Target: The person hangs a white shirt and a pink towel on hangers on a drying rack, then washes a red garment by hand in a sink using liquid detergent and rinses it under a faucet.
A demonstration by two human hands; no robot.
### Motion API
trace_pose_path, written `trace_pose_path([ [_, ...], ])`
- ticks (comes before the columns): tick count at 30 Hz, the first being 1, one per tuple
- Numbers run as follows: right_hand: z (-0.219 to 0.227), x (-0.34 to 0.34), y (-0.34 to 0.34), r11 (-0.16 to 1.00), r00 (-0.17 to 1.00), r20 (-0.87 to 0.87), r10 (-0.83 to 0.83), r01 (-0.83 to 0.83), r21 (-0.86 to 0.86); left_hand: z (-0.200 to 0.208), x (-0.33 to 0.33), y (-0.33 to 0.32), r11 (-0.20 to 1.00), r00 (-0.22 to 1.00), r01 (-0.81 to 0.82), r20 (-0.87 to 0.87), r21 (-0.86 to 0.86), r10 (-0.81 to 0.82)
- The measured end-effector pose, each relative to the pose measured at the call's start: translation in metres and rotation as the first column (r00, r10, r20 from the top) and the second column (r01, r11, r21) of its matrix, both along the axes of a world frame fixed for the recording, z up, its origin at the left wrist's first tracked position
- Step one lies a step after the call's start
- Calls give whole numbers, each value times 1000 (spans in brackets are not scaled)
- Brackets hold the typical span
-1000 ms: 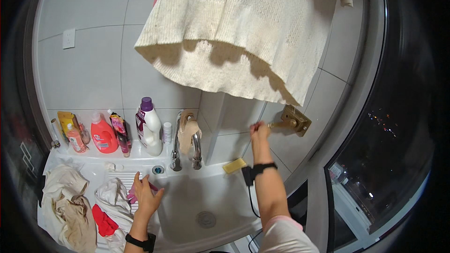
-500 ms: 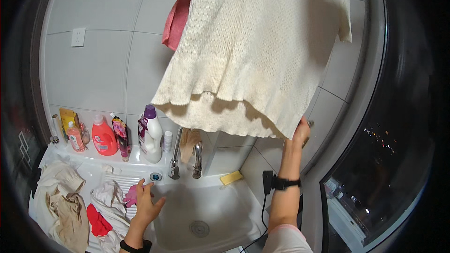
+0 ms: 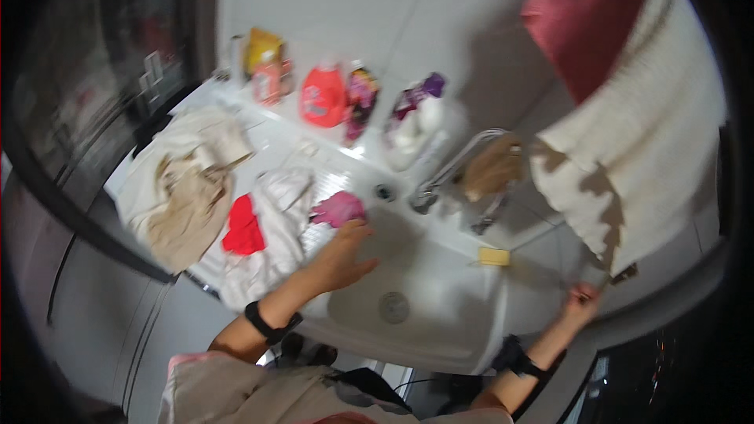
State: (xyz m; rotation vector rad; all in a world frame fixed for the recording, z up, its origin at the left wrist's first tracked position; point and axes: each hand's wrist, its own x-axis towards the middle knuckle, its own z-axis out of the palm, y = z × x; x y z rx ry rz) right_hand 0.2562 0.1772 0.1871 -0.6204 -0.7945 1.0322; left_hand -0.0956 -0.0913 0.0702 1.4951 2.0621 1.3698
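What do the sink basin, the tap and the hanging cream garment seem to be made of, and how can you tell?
Sink basin: perhaps glazed ceramic, smooth white with a soft sheen, though moulded resin is possible.
Tap: likely chromed metal, from its silvery shine.
Hanging cream garment: matte fabric, from its soft drape and wavy hem; perhaps knitted, but blur hides any stitches.

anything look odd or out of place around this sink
Mainly the tan cloth draped over the chrome tap, which seems an unusual spot for fabric. The pink cloth by the left hand is crumpled, but that seems ordinary. No spill or damage shows, though the view is blurred.
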Motion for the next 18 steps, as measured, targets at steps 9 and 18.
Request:
trace_pose_path([
  [9,58,19,17,816,662,575,-480,96,570,-14,13,-33,986,995,81,73,-147,-71],
  [18,-45,-35,-11,972,944,316,98,-158,171,-9,12,-53,985,1000,3,-2,-174,-3],
])
